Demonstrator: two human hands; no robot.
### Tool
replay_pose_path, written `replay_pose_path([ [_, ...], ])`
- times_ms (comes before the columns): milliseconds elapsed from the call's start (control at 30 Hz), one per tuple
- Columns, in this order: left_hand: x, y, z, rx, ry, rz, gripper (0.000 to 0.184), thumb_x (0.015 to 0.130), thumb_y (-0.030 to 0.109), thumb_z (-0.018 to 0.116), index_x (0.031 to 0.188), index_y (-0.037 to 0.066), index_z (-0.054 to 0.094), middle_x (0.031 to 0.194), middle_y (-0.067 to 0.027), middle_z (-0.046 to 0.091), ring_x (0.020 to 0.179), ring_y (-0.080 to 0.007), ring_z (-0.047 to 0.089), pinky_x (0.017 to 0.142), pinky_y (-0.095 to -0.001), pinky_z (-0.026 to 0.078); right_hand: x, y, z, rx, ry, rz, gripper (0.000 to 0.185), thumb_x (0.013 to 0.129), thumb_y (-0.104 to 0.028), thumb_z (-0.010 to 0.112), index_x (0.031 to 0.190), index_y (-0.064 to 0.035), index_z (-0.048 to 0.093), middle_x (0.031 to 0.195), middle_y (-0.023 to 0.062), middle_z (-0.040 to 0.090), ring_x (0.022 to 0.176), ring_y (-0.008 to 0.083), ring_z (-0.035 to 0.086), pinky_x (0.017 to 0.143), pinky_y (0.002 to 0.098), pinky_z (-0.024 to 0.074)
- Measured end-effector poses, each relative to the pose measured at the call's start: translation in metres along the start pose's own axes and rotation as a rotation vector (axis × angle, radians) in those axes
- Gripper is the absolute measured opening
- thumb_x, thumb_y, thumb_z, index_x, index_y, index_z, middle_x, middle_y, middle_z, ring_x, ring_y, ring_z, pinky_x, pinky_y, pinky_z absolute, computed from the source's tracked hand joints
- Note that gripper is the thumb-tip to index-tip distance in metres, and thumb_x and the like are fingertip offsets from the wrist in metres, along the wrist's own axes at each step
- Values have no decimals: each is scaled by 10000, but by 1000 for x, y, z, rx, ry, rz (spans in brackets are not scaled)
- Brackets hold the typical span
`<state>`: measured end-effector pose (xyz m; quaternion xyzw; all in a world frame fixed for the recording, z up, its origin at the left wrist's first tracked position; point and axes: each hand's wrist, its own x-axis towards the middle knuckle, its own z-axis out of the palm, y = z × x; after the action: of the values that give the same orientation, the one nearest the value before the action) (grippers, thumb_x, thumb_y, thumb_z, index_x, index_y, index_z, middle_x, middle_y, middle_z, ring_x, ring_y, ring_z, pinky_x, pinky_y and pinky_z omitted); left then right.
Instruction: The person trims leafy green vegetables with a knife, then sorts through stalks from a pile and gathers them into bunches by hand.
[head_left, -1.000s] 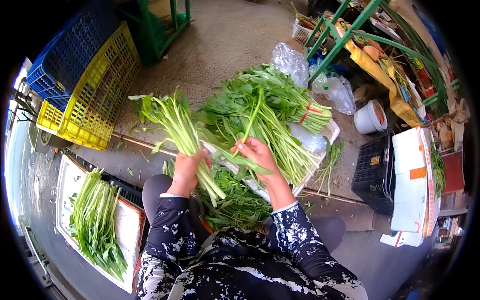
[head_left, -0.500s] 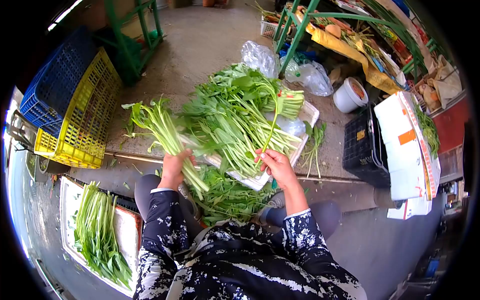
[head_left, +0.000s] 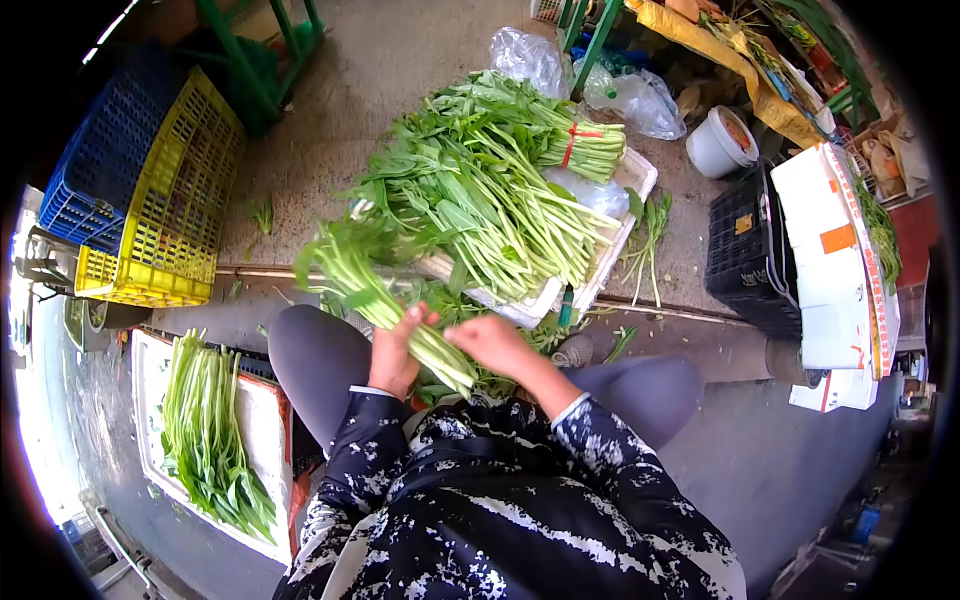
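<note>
My left hand (head_left: 395, 352) is closed round a bunch of water spinach (head_left: 362, 290), its pale cut ends towards my lap and its blurred leaves pointing away. Against the side of these stems is my right hand (head_left: 490, 343), fingers curled and smeared by motion; what they hold is hidden. Beyond lies a large heap of loose water spinach (head_left: 470, 205) on a white foam tray (head_left: 632, 180). At its far right sits a bundle tied with a red band (head_left: 570, 145). More loose greens lie between my feet, partly covered by my hands.
On my left, a foam box lid (head_left: 150, 385) carries more laid-out stalks (head_left: 205, 430). Yellow (head_left: 180, 200) and blue crates (head_left: 105, 150) stand behind it. To the right are a black crate (head_left: 745, 260), a white bucket (head_left: 720, 142), foam boxes (head_left: 825, 260) and plastic bags (head_left: 645, 105).
My right hand has moved left and nearer to me, up to the bunch; the single stalk it pinched is no longer distinct. My left hand has shifted slightly right with the bunch. The view has tilted down.
</note>
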<state>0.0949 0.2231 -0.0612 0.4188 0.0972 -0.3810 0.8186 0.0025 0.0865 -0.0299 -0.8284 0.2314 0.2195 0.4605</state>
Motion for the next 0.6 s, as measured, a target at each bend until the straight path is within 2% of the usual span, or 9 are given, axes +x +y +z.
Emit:
replay_pose_path([
  [67, -4, 15, 3, -39, -85, 93, 267, 813, 26, 584, 986, 97, 393, 885, -79, 555, 797, -227, 574, 778, -403, 483, 28, 37, -3, 264, 483, -66, 247, 874, -300, 523, 869, -82, 638, 692, 64, 602, 613, 165, 551, 640, 326, 478],
  [100, -6, 21, 6, -17, -101, 145, 266, 812, 44, 591, 983, 108, 396, 873, -69, 551, 800, -208, 570, 770, -401, 476, 39, 52, -16, 146, 717, -122, 217, 866, -274, 531, 928, -93, 632, 815, 77, 611, 749, 189, 578, 710, 337, 480],
  [133, -2, 23, 0, -41, -151, 181, 275, 790, 39, 608, 983, 88, 417, 910, -88, 548, 806, -225, 577, 749, -397, 481, 35, 43, -32, -7, 924, 31, 216, 856, -260, 538, 951, -90, 633, 961, 95, 591, 873, 223, 576, 752, 364, 469],
  [167, 1, 23, -1, -67, -99, 181, 277, 789, 32, 604, 988, 90, 419, 897, -79, 544, 785, -215, 571, 737, -390, 482, 47, 56, -47, -67, 975, 57, 223, 830, -256, 570, 956, -82, 634, 1038, 121, 561, 915, 262, 569, 764, 378, 462],
  [267, 7, 18, -3, -173, -26, 118, 282, 789, 12, 588, 1002, 96, 424, 848, -59, 525, 716, -191, 547, 695, -371, 482, 74, 75, -64, -98, 793, 177, 259, 789, -275, 617, 953, -75, 635, 999, 144, 582, 894, 277, 577, 745, 374, 465],
  [400, 23, 0, -14, -142, -18, 66, 250, 793, 25, 589, 952, 91, 409, 836, -69, 520, 709, -180, 546, 677, -364, 487, 66, 58, -69, -105, 845, 146, 272, 763, -279, 646, 946, -77, 637, 904, 135, 621, 787, 272, 601, 691, 360, 476],
  [467, 25, -3, -16, -115, -19, -4, 271, 807, 38, 576, 981, 72, 371, 869, -108, 521, 724, -196, 555, 678, -376, 497, 36, 36, -59, 158, 942, -105, 258, 763, -257, 648, 928, -59, 638, 811, 112, 643, 675, 245, 612, 630, 334, 476],
  [500, 24, -3, -14, -99, -17, -41, 266, 811, 40, 571, 982, 67, 369, 892, -121, 524, 738, -205, 561, 686, -379, 499, 21, 27, -52, 258, 915, -104, 231, 765, -199, 649, 920, -30, 627, 789, 98, 650, 638, 187, 614, 590, 281, 464],
  [600, 21, -14, -7, -59, -42, -183, 223, 826, 89, 588, 989, 68, 437, 998, -128, 582, 851, -266, 592, 735, -380, 504, 4, 28, -9, 617, 816, -224, 145, 785, -39, 617, 897, 29, 556, 834, 112, 647, 739, 123, 614, 622, 223, 466],
])
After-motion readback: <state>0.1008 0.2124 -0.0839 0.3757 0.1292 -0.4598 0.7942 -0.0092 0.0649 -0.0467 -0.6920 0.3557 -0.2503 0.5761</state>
